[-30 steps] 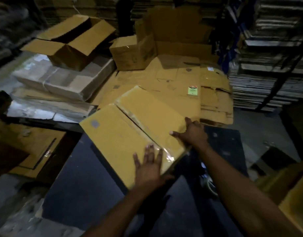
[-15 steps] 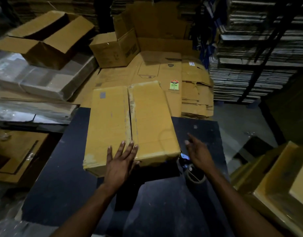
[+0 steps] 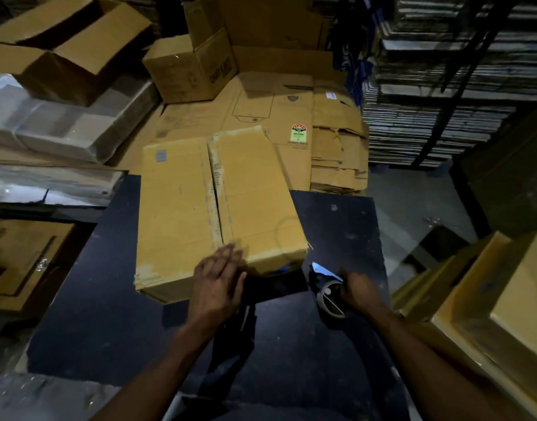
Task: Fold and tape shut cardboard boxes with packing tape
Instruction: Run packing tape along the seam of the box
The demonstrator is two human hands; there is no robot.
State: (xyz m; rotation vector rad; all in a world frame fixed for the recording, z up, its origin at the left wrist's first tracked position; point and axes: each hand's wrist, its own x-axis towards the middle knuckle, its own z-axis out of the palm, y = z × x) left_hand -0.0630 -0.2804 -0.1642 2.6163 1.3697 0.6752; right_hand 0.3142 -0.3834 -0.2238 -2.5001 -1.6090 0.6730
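A closed yellow cardboard box [image 3: 249, 205] lies on the dark work table [image 3: 109, 314], its two top flaps meeting at a seam down the middle. My left hand [image 3: 217, 282] rests with straight fingers on the near end of that seam. To the right of the box, my right hand [image 3: 360, 291] grips a tape dispenser [image 3: 328, 291] with a roll of packing tape on the table surface. A blue part of the dispenser shows beside the box's near right corner.
Flattened cartons [image 3: 294, 117] are piled behind the table. Open boxes [image 3: 70, 41] sit at the back left on plastic-wrapped bundles [image 3: 64, 126]. Stacked sheets [image 3: 443, 101] fill the right background. Yellow boxes [image 3: 504, 299] stand at the near right.
The box was turned square on the table. My right hand left the box, dropped to the tape dispenser and took hold of it. My left hand stayed at the near end of the seam.
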